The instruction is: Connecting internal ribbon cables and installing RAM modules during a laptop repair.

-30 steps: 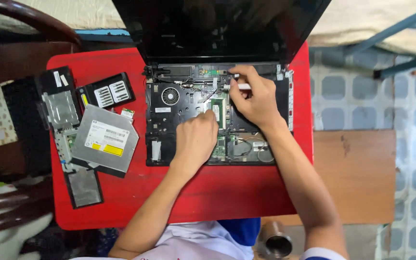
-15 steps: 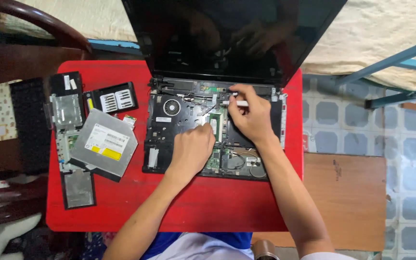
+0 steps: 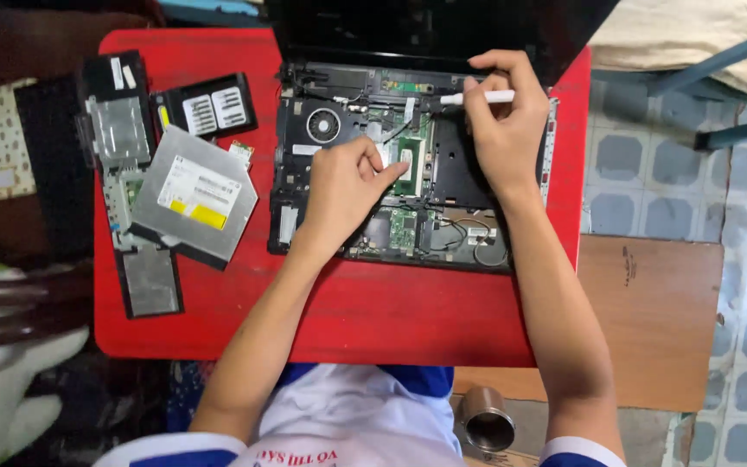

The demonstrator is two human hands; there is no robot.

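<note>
We see an opened laptop [image 3: 391, 164] lying on a glossy red counter [image 3: 347, 311], its bottom cover off so that the matt black plastic frame, a round cooling fan [image 3: 322, 125], green circuit boards and thin black cables are bare. Its dark screen stands up at the far edge of the counter.

Our left hand [image 3: 343, 195] rests on the middle of the chassis, fingers curled loosely and the forefinger stretched out to touch the green memory module [image 3: 408, 164]; it grips nothing. Our right hand [image 3: 503, 121] is closed around a slim white tool [image 3: 477, 98], a smooth cylinder held level near the hinge line, its tip pointing left over the upper board. Whether the tip touches the board we cannot tell.

To the left, well apart from the hands, lies a flat square optical drive [image 3: 194, 195] of brushed grey metal with a white and yellow label. It overlaps a long black panel [image 3: 123, 173] with metal plates. A smaller black cover [image 3: 207, 108] sits just beyond the drive, and a small green card [image 3: 240, 154] lies at its corner.

The laptop nearly reaches the counter's right edge, leaving only a thin red strip there. In front of it, a broad band of bare red surface runs under both forearms. A brown wooden board [image 3: 650, 320] adjoins the counter on the right over a pale tiled floor [image 3: 737, 199], and a round metal cup [image 3: 486, 419] stands low down near our right elbow.
</note>
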